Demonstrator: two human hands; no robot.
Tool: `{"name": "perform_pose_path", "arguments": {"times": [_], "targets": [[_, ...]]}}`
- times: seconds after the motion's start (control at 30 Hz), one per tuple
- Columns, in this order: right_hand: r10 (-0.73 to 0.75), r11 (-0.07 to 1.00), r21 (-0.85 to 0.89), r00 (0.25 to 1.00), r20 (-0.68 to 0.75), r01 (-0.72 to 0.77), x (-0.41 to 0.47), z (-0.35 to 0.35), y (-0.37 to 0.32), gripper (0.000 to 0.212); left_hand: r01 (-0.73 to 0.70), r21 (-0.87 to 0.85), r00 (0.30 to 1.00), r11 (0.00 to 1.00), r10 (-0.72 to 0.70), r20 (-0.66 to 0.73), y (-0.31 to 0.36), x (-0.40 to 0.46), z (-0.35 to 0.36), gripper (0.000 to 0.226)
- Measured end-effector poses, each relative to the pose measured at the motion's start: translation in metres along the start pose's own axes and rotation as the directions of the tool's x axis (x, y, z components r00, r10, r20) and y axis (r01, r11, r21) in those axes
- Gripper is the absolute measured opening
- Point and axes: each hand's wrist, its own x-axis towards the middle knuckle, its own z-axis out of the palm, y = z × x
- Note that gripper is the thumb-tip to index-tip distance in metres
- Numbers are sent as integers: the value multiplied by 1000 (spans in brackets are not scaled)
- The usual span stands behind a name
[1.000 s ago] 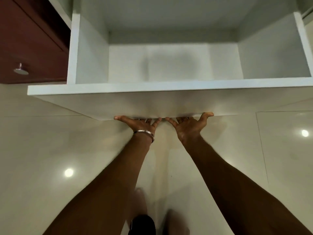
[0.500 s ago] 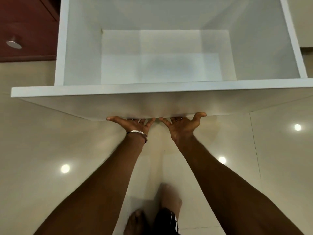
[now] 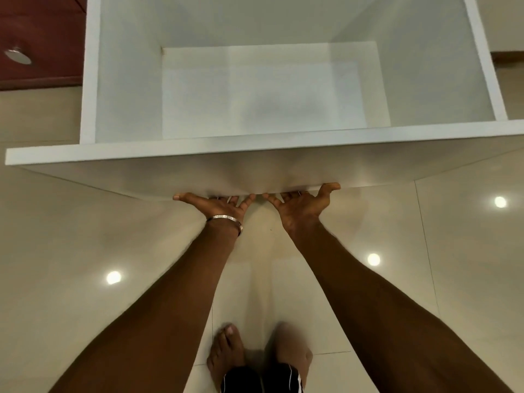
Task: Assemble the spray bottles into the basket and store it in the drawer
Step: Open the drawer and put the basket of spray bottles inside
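— How are the fingers set?

— On the left hand (image 3: 219,204) and the right hand (image 3: 300,204) they hook under the bottom edge of the white drawer front (image 3: 198,171), thumbs splayed; the tips are hidden. That edge is likely the only pull.

— And the drawer (image 3: 263,95)?

— Open over the tiled floor (image 3: 71,222), nothing inside. Neither basket nor spray bottles are in view. A dark red cabinet (image 3: 42,29) stands left.

drawer (image 3: 255,163): white, pulled out, 12 o'clock
left hand (image 3: 218,204): fingers hooked under the front's bottom edge
right hand (image 3: 300,204): same edge, just beside
floor (image 3: 71,236): glossy tiles
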Motion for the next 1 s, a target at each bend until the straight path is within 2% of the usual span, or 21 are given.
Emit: {"name": "perform_pose_path", "arguments": {"times": [0.13,0.23,0.33,0.47,0.77,1.0], "targets": [[9,1000,-6,1000,5,-9,1,-4,-1,98,4,33,1000,999,-4,-5,1,-1,-2,111],[43,998,-51,999,-6,-44,-5,-13,-3,100,45,71,997,996,-41,-60,6,-7,-10,113],[65,996,-64,996,-61,-69,-28,-14,-6,103,113,137,989,984,-98,-114,6,-34,-20,114],[70,996,-50,992,-102,-75,-73,12,-8,104,171,123,979,977,-155,-129,6,-84,-12,116],[55,997,-50,989,-138,-62,-188,117,-49,98,206,257,975,944,-175,-136,36,-207,96,106],[55,979,-183,981,-185,-89,-259,188,-99,90,163,420,984,893,-115,-137,64,-282,182,101]]}}
